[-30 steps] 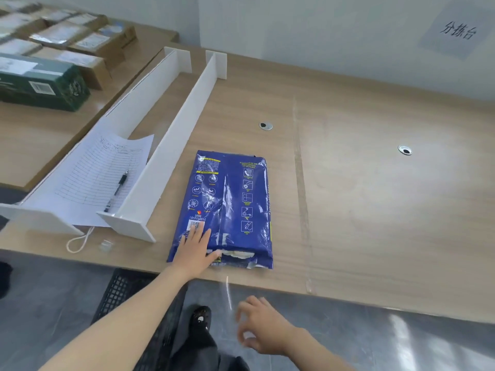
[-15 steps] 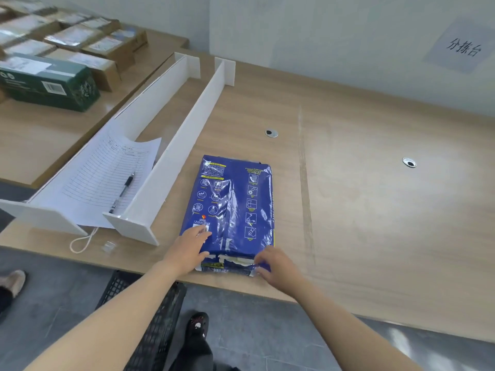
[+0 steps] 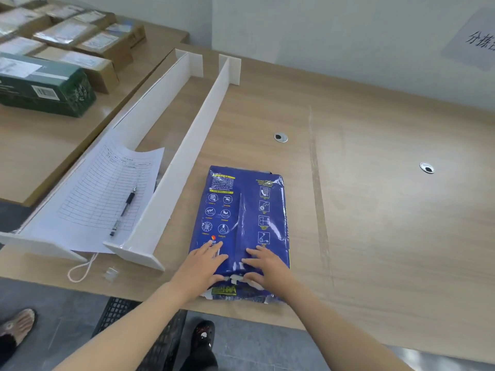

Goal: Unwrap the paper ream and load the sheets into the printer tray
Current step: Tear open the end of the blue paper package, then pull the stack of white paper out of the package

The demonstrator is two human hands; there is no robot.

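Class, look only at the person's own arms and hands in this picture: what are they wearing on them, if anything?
Nothing shows on them. Both forearms are bare as far up as the frame reaches, with no sleeve or cuff in view. The left hand and right hand wear no gloves, and no watch, bracelet or ring can be made out on either wrist or on the fingers that show.
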